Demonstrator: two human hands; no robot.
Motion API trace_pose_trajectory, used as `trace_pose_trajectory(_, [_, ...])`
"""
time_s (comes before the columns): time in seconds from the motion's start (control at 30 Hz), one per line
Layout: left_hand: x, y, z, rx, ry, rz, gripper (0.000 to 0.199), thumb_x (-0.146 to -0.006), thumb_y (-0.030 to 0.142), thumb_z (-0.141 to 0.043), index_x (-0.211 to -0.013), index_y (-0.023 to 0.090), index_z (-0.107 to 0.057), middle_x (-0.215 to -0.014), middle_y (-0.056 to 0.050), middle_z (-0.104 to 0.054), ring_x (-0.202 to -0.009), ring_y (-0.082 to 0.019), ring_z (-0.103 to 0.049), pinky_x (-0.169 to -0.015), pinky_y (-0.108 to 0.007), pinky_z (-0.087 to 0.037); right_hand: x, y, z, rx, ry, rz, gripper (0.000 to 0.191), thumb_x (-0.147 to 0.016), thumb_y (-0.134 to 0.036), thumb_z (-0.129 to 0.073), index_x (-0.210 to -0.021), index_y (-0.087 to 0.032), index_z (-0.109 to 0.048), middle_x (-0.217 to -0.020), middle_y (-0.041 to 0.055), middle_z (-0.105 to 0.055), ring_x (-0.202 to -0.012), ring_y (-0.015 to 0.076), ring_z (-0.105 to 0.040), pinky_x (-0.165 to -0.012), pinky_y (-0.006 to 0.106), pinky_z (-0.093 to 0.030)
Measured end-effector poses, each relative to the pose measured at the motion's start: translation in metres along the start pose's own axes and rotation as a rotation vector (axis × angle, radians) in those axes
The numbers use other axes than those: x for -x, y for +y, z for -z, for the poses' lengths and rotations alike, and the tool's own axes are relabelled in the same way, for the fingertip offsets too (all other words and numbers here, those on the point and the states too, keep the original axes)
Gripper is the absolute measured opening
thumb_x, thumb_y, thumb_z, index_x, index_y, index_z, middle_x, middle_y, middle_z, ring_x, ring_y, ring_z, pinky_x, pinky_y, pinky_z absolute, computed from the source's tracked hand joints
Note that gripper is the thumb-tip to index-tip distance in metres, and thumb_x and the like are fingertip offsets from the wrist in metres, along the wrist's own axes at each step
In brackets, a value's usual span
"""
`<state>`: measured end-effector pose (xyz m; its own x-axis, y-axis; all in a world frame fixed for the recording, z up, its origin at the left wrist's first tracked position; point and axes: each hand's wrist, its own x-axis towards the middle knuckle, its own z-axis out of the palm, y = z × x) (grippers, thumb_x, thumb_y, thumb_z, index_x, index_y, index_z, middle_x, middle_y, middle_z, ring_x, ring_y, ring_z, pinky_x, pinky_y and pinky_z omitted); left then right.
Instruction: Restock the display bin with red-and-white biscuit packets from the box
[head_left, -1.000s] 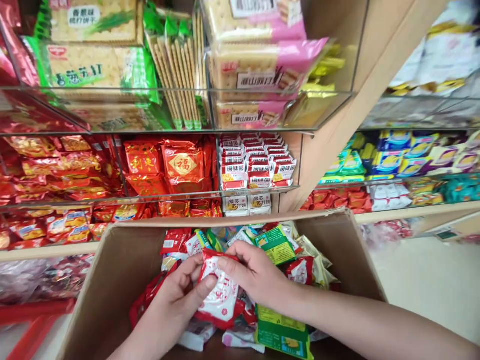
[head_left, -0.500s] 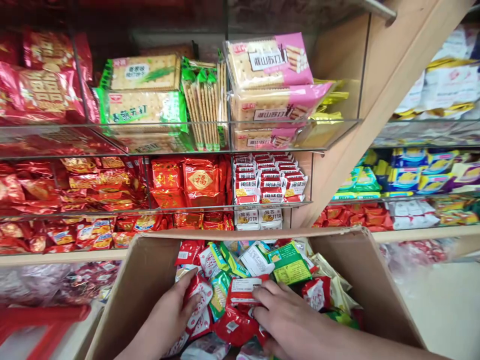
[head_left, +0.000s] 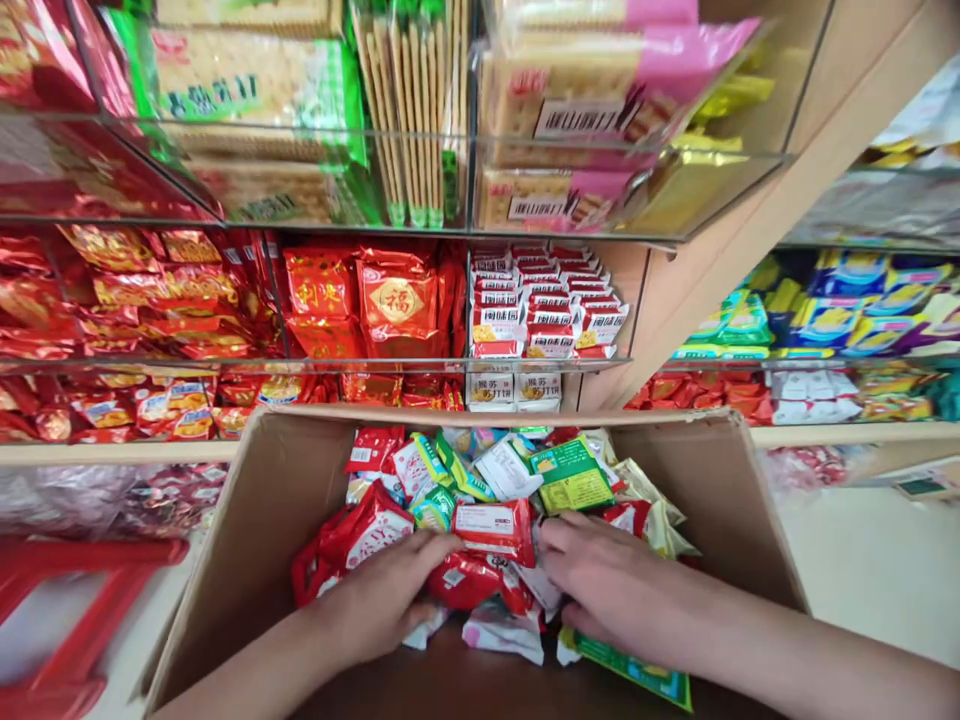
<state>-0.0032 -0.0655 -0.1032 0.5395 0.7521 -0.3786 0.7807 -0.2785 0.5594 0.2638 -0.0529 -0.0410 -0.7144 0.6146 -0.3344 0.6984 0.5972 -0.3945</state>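
Both my hands are inside an open cardboard box (head_left: 750,500) among small wrapped snack packets. My left hand (head_left: 386,595) has its fingers and thumb closed around the left end of a red snack packet (head_left: 469,580). Behind that lies another red packet with a white label (head_left: 491,522). On the right, my right hand (head_left: 600,570) is curled down into the pile, beside a whitish packet (head_left: 541,585); its fingertips are partly hidden. A green packet (head_left: 637,670) lies under my right wrist. Red-and-white packets (head_left: 375,535) lie left of the middle, and a green-and-yellow packet (head_left: 571,475) lies behind.
Behind the box stand shelves with clear fronts, holding green-wrapped crackers (head_left: 247,90), pink-wrapped crackers (head_left: 592,95), red packets (head_left: 397,300) and small white-and-red packets (head_left: 551,305). A wooden post (head_left: 780,210) slants at right. A red frame (head_left: 82,610) stands at lower left.
My left hand has moved right, from the red-and-white packets to the red packet. The packets have shifted back, baring the box's near floor. The view has tipped down and closer.
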Motion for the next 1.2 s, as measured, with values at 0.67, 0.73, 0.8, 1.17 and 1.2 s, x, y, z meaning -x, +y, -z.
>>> trace_pose_trajectory(0.67, [0.032, -0.01, 0.016, 0.017, 0.278, -0.334, 0.026, -0.083, 0.0, -0.031, -0.085, 0.022, -0.045, -0.117, -0.004, -0.052, -0.112, -0.01, -0.05, -0.09, -0.02, -0.043, -0.021, 0.009, -0.016, 0.029, 0.115, 0.065, 0.053, -0.074, -0.036, -0.069, -0.122, -0.024, -0.051, -0.129, 0.0122, -0.04, -0.116, 0.0302, -0.039, -0.094, 0.046, -0.038])
trace_pose_trajectory(0.73, [0.035, -0.012, 0.015, -0.031, 0.309, -0.329, 0.025, -0.083, 0.001, -0.032, -0.084, 0.022, -0.044, -0.116, -0.004, -0.052, -0.111, -0.01, -0.051, -0.088, -0.019, -0.044, -0.022, 0.009, -0.014, 0.02, 0.111, 0.068, 0.05, -0.075, -0.035, -0.068, -0.121, -0.024, -0.052, -0.13, 0.0122, -0.04, -0.117, 0.03, -0.039, -0.094, 0.045, -0.038])
trace_pose_trajectory(0.8, [0.034, -0.013, 0.016, -0.057, 0.35, -0.312, 0.022, -0.083, 0.002, -0.034, -0.083, 0.022, -0.043, -0.114, -0.004, -0.054, -0.108, -0.01, -0.053, -0.085, -0.019, -0.045, -0.023, 0.009, -0.011, 0.017, 0.106, 0.08, 0.045, -0.075, -0.03, -0.067, -0.118, -0.022, -0.055, -0.128, 0.012, -0.041, -0.117, 0.0292, -0.038, -0.095, 0.044, -0.038])
trace_pose_trajectory(1.17, [0.0, -0.032, 0.027, -0.335, 0.327, 0.09, 0.033, -0.076, 0.028, -0.056, -0.108, 0.022, -0.049, -0.132, -0.014, -0.035, -0.116, -0.033, -0.045, -0.09, -0.05, -0.044, -0.05, -0.017, -0.032, 0.37, 0.161, 0.222, 0.032, -0.082, -0.019, -0.054, -0.113, -0.014, -0.06, -0.137, 0.0181, -0.038, -0.128, 0.0383, -0.027, -0.099, 0.061, -0.026])
trace_pose_trajectory(1.2, [-0.003, -0.033, 0.024, -0.364, 0.284, 0.121, 0.048, -0.071, 0.034, -0.063, -0.115, 0.025, -0.047, -0.137, -0.014, -0.03, -0.119, -0.036, -0.041, -0.09, -0.053, -0.044, -0.058, -0.022, -0.035, 0.42, 0.13, 0.258, 0.029, -0.082, -0.021, -0.055, -0.109, -0.013, -0.062, -0.138, 0.0181, -0.038, -0.129, 0.039, -0.025, -0.101, 0.063, -0.023])
